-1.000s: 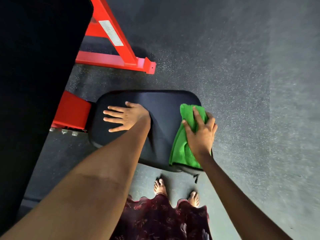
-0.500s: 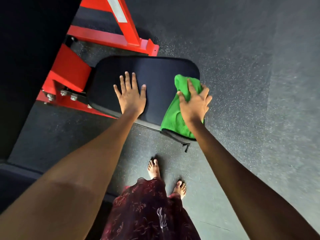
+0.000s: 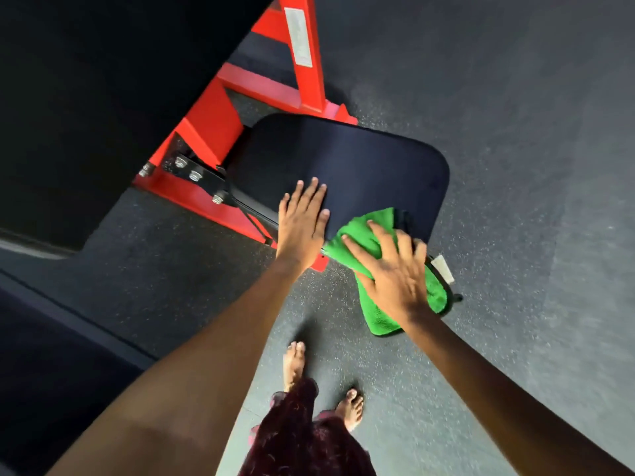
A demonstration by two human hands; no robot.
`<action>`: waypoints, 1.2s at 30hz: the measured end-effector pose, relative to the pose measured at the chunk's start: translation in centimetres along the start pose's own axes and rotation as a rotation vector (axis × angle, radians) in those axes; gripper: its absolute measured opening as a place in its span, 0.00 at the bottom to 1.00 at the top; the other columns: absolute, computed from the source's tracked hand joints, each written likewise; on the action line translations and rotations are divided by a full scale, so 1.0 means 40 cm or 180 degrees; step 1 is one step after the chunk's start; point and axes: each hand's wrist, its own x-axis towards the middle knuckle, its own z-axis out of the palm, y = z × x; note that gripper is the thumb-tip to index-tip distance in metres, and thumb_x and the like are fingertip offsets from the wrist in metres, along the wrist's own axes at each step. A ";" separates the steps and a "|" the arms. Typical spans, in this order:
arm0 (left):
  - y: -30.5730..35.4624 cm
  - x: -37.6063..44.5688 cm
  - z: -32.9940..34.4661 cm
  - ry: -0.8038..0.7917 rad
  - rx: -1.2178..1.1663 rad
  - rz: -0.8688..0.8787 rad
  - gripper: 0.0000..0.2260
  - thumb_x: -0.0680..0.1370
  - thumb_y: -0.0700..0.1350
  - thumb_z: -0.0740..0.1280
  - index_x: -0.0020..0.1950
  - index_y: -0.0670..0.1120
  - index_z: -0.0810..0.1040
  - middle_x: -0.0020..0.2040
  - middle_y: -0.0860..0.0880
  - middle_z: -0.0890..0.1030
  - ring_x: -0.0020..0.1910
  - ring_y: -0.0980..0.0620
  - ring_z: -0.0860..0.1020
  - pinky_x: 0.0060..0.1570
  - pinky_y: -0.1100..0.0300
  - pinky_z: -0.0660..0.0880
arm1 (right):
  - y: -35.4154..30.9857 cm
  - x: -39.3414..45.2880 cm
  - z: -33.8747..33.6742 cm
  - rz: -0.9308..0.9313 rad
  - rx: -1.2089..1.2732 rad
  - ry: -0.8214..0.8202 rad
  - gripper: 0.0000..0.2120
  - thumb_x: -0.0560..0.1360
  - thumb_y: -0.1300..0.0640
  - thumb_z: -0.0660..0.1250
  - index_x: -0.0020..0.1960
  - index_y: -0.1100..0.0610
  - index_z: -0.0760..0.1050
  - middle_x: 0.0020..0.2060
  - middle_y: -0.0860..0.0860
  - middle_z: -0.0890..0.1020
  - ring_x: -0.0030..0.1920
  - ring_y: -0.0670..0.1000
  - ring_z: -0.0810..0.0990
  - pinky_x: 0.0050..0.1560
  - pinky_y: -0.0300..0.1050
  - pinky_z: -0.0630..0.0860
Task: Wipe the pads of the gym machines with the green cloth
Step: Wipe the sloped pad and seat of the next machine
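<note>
Now wiping near corner of flat black vinyl seat pad.
Right hand spread flat, pressing folded green microfibre cloth half past edge; could slip off. Left hand flat, bracing beside.

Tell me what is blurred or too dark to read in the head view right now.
Head view: the right hand on the green cloth is motion-blurred; the left hand on the seat pad is sharper. The large black pad at upper left is nearly featureless shadow. Wide-angle distortion bends the edges.
</note>
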 end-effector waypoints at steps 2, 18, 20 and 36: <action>-0.003 0.006 -0.006 -0.0078 -0.0165 -0.0008 0.25 0.79 0.50 0.48 0.75 0.46 0.62 0.76 0.49 0.60 0.77 0.49 0.53 0.72 0.57 0.41 | -0.005 0.032 -0.005 -0.0325 -0.0062 -0.0108 0.32 0.64 0.48 0.75 0.67 0.41 0.72 0.65 0.54 0.74 0.54 0.57 0.68 0.50 0.54 0.65; -0.267 0.049 -0.131 -0.0370 0.0063 -0.0165 0.24 0.81 0.56 0.57 0.76 0.54 0.57 0.79 0.49 0.50 0.77 0.46 0.45 0.74 0.46 0.41 | -0.146 0.196 0.017 -0.1050 -0.0288 -0.0797 0.31 0.61 0.53 0.79 0.62 0.42 0.76 0.64 0.55 0.75 0.53 0.56 0.75 0.47 0.55 0.73; -0.299 0.058 -0.151 -0.0398 -0.0113 -0.0177 0.24 0.81 0.54 0.59 0.76 0.55 0.58 0.78 0.51 0.52 0.77 0.45 0.47 0.73 0.48 0.42 | -0.109 0.156 0.010 -0.1100 -0.0354 -0.0786 0.34 0.60 0.55 0.79 0.64 0.42 0.75 0.66 0.55 0.74 0.54 0.57 0.73 0.48 0.55 0.72; -0.355 0.085 -0.225 -0.0766 -0.0368 0.0122 0.34 0.73 0.28 0.57 0.75 0.52 0.61 0.77 0.55 0.57 0.76 0.53 0.55 0.75 0.50 0.45 | -0.262 0.300 0.043 -0.1032 -0.0408 -0.0823 0.34 0.65 0.64 0.73 0.67 0.44 0.73 0.67 0.56 0.71 0.55 0.58 0.73 0.49 0.56 0.70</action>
